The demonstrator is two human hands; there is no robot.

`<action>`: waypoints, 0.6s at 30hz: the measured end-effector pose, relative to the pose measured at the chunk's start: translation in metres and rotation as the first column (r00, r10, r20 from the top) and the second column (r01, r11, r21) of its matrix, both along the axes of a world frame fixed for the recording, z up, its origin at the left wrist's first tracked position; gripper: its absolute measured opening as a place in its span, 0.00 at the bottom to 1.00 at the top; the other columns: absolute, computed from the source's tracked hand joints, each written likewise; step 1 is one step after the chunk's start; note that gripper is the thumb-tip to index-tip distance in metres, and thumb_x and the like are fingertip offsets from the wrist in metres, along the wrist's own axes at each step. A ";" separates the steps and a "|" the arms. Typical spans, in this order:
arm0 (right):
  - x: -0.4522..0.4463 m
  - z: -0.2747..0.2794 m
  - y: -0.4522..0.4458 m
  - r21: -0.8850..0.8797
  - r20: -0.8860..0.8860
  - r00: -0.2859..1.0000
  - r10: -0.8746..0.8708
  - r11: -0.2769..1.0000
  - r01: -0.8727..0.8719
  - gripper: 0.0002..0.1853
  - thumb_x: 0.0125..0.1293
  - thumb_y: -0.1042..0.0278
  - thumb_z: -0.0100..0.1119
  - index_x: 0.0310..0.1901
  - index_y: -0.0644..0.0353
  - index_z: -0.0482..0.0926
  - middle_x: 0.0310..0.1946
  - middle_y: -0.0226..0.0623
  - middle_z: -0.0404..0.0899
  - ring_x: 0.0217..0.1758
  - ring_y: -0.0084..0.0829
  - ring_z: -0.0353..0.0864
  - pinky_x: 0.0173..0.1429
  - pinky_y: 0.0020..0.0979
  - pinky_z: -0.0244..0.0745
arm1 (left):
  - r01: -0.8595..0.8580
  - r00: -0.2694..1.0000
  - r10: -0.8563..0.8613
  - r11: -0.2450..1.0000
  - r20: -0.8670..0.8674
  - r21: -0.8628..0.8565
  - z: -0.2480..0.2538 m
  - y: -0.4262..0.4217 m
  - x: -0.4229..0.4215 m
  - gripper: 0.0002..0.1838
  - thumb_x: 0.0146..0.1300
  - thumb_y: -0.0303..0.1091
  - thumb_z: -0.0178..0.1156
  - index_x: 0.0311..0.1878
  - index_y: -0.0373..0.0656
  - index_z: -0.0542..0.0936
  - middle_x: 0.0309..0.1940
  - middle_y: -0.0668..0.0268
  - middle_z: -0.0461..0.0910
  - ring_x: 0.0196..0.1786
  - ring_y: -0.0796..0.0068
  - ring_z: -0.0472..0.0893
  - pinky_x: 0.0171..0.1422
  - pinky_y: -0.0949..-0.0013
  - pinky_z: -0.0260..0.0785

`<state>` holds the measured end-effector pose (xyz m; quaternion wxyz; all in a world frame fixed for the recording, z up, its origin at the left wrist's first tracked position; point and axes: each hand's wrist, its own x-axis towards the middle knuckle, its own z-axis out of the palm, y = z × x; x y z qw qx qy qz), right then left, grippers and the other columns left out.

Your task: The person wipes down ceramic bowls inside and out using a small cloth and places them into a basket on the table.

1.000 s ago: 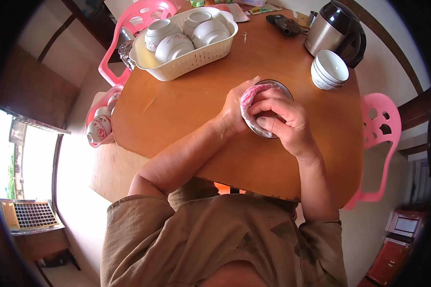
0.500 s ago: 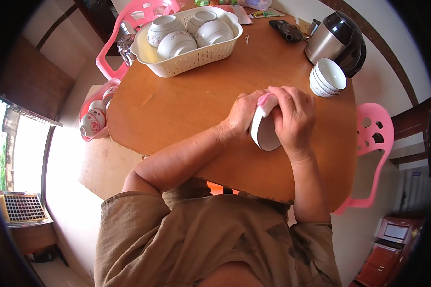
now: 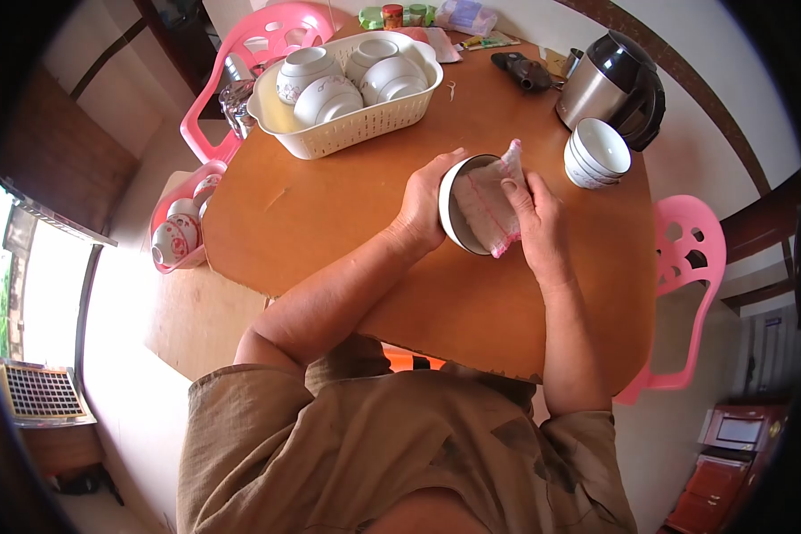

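Observation:
My left hand point(image 3: 425, 200) grips a white bowl point(image 3: 449, 210) by its left side, fingers behind it. The bowl is tilted, its opening turned toward me and to the right. In my right hand point(image 3: 540, 218) is a pale cloth with pink edges point(image 3: 494, 200), pinched under the thumb. The cloth is spread over the right part of the bowl's opening and hides much of the inside. Both hands are above the near right part of the wooden table point(image 3: 329, 214).
A cream basket point(image 3: 356, 133) holds several upturned bowls. On the right, stacked bowls point(image 3: 596, 153) stand beside a steel kettle point(image 3: 601, 80). A dark object point(image 3: 522, 71) lies behind. Pink chairs point(image 3: 690, 258) flank the table; a pink basin point(image 3: 178, 222) with bowls is at left.
The bowl has turned so its opening faces me more. The cloth, bunched at the rim before, is now spread across the opening. My hands have moved apart.

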<state>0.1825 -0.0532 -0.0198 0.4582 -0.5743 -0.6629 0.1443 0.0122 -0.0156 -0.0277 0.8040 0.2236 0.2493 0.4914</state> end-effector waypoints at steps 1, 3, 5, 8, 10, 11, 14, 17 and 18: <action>-0.005 -0.002 0.002 0.139 -0.025 0.999 -0.022 0.990 0.026 0.17 0.68 0.54 0.62 0.44 0.61 0.78 0.33 0.42 0.81 0.35 0.44 0.81 0.40 0.43 0.75 | -0.022 1.000 0.022 1.000 -0.016 -0.020 0.005 -0.004 0.001 0.15 0.72 0.45 0.54 0.45 0.42 0.80 0.41 0.65 0.83 0.46 0.69 0.80 0.55 0.64 0.74; -0.005 0.002 0.002 0.374 0.068 0.992 -0.105 0.924 0.072 0.16 0.66 0.57 0.65 0.45 0.61 0.79 0.34 0.40 0.81 0.36 0.43 0.81 0.40 0.42 0.74 | -0.040 0.999 0.039 0.998 -0.033 -0.051 0.007 -0.006 0.004 0.15 0.71 0.45 0.55 0.44 0.42 0.80 0.40 0.65 0.83 0.45 0.69 0.81 0.54 0.64 0.74; 0.000 0.015 0.000 0.566 0.276 0.925 -0.262 0.822 0.064 0.16 0.63 0.61 0.68 0.47 0.60 0.79 0.36 0.37 0.80 0.36 0.42 0.80 0.39 0.41 0.74 | -0.029 0.999 0.027 0.997 -0.036 -0.071 0.004 -0.006 0.005 0.15 0.71 0.45 0.55 0.45 0.43 0.80 0.40 0.65 0.83 0.45 0.69 0.81 0.54 0.63 0.74; 0.004 0.015 -0.007 0.520 0.325 0.928 -0.180 0.854 -0.016 0.19 0.58 0.64 0.71 0.49 0.58 0.78 0.37 0.37 0.79 0.36 0.40 0.80 0.39 0.40 0.73 | -0.044 0.998 0.042 0.998 -0.043 -0.039 0.005 -0.008 0.005 0.15 0.71 0.45 0.55 0.44 0.43 0.80 0.40 0.65 0.83 0.45 0.69 0.81 0.53 0.64 0.74; -0.006 0.020 -0.011 0.442 0.402 0.905 -0.140 0.895 -0.058 0.22 0.55 0.63 0.73 0.50 0.57 0.77 0.34 0.36 0.80 0.34 0.41 0.81 0.37 0.40 0.74 | -0.021 0.999 0.020 0.999 -0.026 -0.034 0.001 -0.005 0.005 0.15 0.71 0.45 0.54 0.44 0.42 0.80 0.40 0.65 0.83 0.44 0.69 0.81 0.53 0.65 0.75; -0.013 0.017 -0.012 0.406 0.417 0.898 -0.139 0.913 -0.047 0.22 0.55 0.64 0.73 0.50 0.56 0.77 0.34 0.36 0.81 0.35 0.41 0.82 0.38 0.40 0.75 | -0.006 1.000 0.006 0.999 -0.020 -0.034 -0.001 -0.006 0.006 0.15 0.71 0.45 0.54 0.44 0.42 0.80 0.40 0.65 0.83 0.44 0.70 0.81 0.53 0.65 0.75; -0.006 -0.002 -0.006 0.307 0.445 0.885 -0.138 0.952 -0.006 0.21 0.55 0.66 0.71 0.50 0.56 0.77 0.38 0.36 0.81 0.36 0.40 0.83 0.37 0.39 0.75 | 0.052 0.985 -0.059 0.997 -0.165 -0.050 -0.002 -0.011 0.008 0.16 0.74 0.44 0.51 0.50 0.40 0.78 0.45 0.62 0.82 0.48 0.72 0.80 0.56 0.66 0.75; 0.000 0.000 -0.007 0.348 0.481 0.867 -0.133 0.936 -0.049 0.21 0.55 0.67 0.69 0.52 0.56 0.77 0.40 0.35 0.81 0.38 0.39 0.83 0.39 0.39 0.74 | 0.157 0.983 -0.145 0.981 -0.109 0.113 -0.016 -0.014 0.010 0.18 0.68 0.42 0.60 0.54 0.39 0.78 0.48 0.63 0.81 0.51 0.72 0.80 0.58 0.66 0.74; 0.000 0.005 -0.010 0.382 0.494 0.859 -0.131 0.921 -0.079 0.22 0.55 0.67 0.68 0.52 0.56 0.77 0.41 0.34 0.80 0.38 0.38 0.82 0.40 0.39 0.74 | 0.187 0.980 -0.173 0.968 -0.094 0.166 -0.019 -0.014 0.009 0.20 0.66 0.41 0.63 0.55 0.38 0.77 0.49 0.64 0.81 0.52 0.72 0.80 0.59 0.65 0.74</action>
